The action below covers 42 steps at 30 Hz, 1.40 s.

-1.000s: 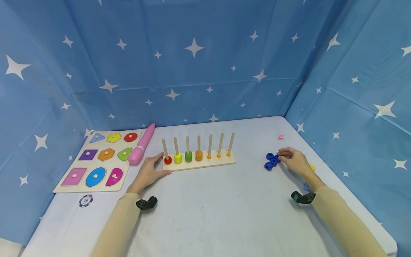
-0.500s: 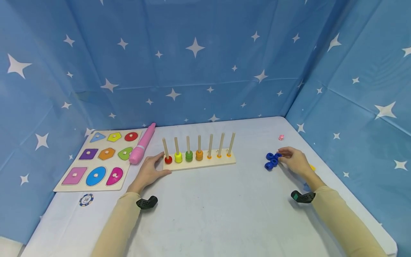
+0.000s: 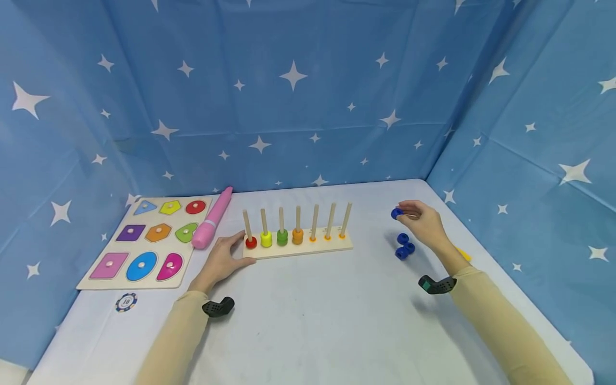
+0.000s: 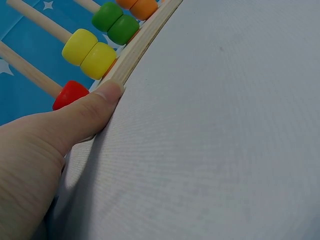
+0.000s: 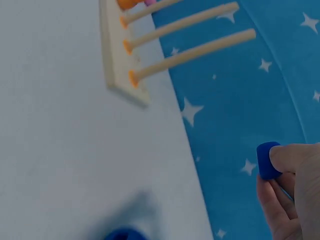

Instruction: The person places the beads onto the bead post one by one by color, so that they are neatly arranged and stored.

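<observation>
My left hand [image 3: 222, 261] grips the left end of a wooden peg board [image 3: 308, 247], its thumb along the front edge. Upright pegs stand in a row on the board. Red [image 4: 71, 95], yellow [image 4: 90, 53], green [image 4: 116, 23] and orange [image 3: 298, 236] beads sit on the pegs from the left; the three right pegs are bare. My right hand [image 3: 423, 223] pinches a blue bead [image 5: 268, 160] between thumb and fingers, raised above the table to the right of the board. Below it, three more blue beads [image 3: 404, 247] lie clustered on the cloth.
A shape puzzle board [image 3: 144, 240] lies at the left, with a pink baton-like toy [image 3: 213, 218] along its right side. A poker chip [image 3: 126, 302] is in front of it. Something yellow [image 3: 464, 254] shows behind the right wrist. A starry blue curtain [image 3: 289, 107] borders the table.
My right hand has lifted one blue bead off the cluster and carried it up and to the left. The left hand stays on the peg board.
</observation>
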Each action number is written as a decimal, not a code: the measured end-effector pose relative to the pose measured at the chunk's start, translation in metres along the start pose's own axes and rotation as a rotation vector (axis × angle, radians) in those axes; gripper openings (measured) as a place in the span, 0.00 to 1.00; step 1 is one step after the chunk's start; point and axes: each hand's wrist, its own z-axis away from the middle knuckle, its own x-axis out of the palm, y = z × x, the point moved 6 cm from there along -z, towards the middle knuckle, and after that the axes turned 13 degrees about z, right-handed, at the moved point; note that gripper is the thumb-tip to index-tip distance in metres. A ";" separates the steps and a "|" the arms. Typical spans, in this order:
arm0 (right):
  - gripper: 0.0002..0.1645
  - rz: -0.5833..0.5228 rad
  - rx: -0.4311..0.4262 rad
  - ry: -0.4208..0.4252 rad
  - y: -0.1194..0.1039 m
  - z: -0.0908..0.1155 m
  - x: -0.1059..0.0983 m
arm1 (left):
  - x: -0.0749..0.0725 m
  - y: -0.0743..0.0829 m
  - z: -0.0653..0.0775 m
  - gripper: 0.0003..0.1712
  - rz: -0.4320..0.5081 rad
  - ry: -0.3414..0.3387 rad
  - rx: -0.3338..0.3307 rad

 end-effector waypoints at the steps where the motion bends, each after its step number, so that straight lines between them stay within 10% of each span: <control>1: 0.22 -0.012 -0.009 0.005 -0.007 -0.003 0.000 | 0.000 0.000 0.000 0.55 0.000 0.000 -0.001; 19: 0.21 -0.228 -0.231 -0.060 -0.145 -0.045 0.037 | -0.001 0.000 0.000 0.55 0.011 -0.005 0.000; 42: 0.17 -0.098 -0.397 -0.194 -0.185 -0.046 0.078 | -0.001 0.003 0.002 0.54 0.011 -0.010 0.001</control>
